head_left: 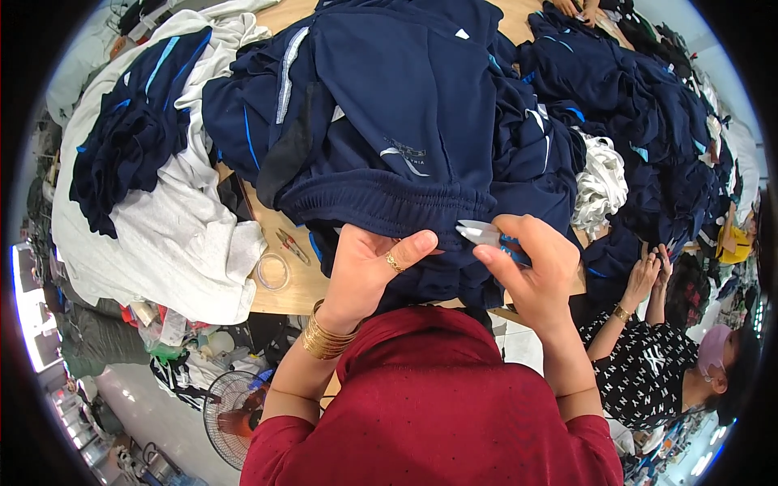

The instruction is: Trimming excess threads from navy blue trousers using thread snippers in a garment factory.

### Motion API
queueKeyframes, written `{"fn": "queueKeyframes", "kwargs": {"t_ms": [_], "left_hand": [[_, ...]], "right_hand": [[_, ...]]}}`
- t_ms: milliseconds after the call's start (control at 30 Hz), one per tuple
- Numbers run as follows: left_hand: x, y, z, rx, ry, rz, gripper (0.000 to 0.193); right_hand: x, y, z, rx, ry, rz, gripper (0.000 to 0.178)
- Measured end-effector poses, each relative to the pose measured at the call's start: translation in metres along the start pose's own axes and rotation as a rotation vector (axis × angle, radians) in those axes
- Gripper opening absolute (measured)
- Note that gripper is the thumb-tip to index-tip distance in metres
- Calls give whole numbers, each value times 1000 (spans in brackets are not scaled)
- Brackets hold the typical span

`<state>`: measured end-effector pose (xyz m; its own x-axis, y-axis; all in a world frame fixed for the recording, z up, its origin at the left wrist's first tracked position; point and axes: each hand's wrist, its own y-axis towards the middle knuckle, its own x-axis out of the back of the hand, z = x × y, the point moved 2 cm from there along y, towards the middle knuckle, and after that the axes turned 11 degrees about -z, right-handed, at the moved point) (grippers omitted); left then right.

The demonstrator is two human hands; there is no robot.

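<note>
Navy sports trousers (397,89) lie in front of me on a pile of similar navy garments, with their gathered elastic waistband (381,198) toward me. My left hand (369,263) pinches the waistband's near edge between thumb and fingers; the fingertips are partly hidden by the cloth. In my right hand (531,263) is a pair of thread snips (480,232) with pale blades and blue grips. The blade tips point left, right by the waistband's right part. Whether they touch a thread is too small to tell.
Red-handled snips (292,245) and a clear round dish (273,271) lie on the wooden table to the left, beside white cloth (186,235). At right are a white elastic bundle (600,185), more navy garments (624,105) and a co-worker (648,364). A fan (235,413) stands lower left.
</note>
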<state>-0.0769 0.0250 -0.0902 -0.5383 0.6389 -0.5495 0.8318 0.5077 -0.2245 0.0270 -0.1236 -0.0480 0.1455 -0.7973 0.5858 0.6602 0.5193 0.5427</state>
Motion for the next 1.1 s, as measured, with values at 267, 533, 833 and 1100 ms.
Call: {"fn": "queueKeyframes", "kwargs": {"t_ms": [267, 533, 833, 1100], "left_hand": [[0, 0, -2, -23, 5, -11, 24], [2, 0, 4, 7, -3, 10, 27], [3, 2, 5, 108, -269, 60, 32], [4, 2, 6, 107, -278, 76, 33]], "right_hand": [[3, 3, 5, 113, -86, 122, 27], [2, 3, 1, 118, -97, 66, 27], [6, 3, -8, -146, 45, 3, 26], [-1, 1, -1, 20, -66, 15, 29]]}}
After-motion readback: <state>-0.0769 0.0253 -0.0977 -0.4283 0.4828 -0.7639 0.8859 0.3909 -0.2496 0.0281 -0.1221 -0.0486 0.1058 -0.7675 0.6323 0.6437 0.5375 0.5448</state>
